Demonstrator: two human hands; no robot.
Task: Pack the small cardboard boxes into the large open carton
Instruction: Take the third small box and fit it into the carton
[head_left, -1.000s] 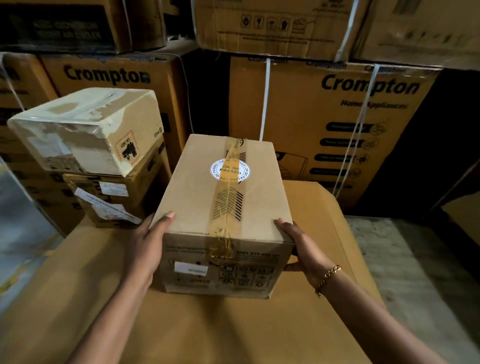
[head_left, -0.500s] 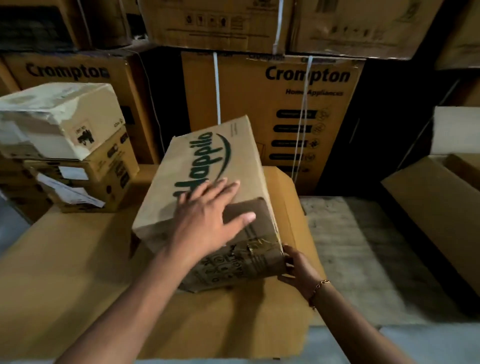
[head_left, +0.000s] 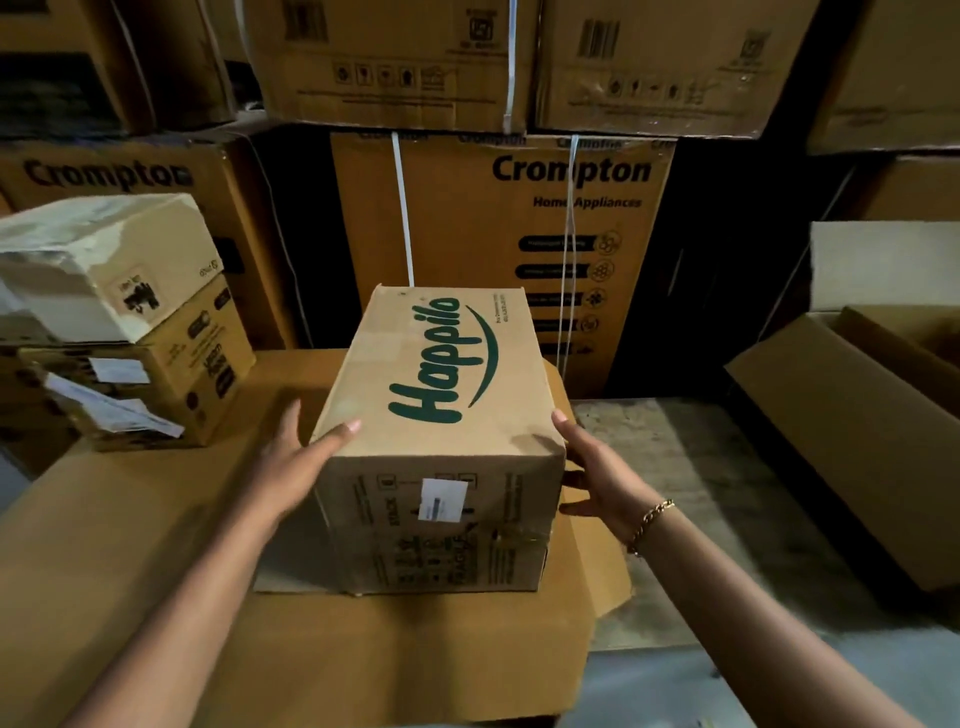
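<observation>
A small brown cardboard box (head_left: 441, 395) with green "Happilo" lettering on top rests on a big flat carton (head_left: 156, 571) in front of me. My left hand (head_left: 296, 462) presses against its left side, thumb on the top edge. My right hand (head_left: 597, 478), with a gold bracelet on the wrist, grips its right side. A white label shows on the box's near face. The large open carton (head_left: 841, 415) stands on the floor at the right, its flaps up and its inside mostly out of sight.
Two more small boxes are stacked at the left: a pale taped one (head_left: 104, 265) on a brown one (head_left: 171, 379). Tall "Crompton" cartons (head_left: 498, 249) form a wall behind. Bare concrete floor (head_left: 691, 483) lies between the flat carton and the open carton.
The box has been rolled onto another face, so the Happilo print now faces up and it sits level. My left hand moved from its top to its left side. The view shifted right.
</observation>
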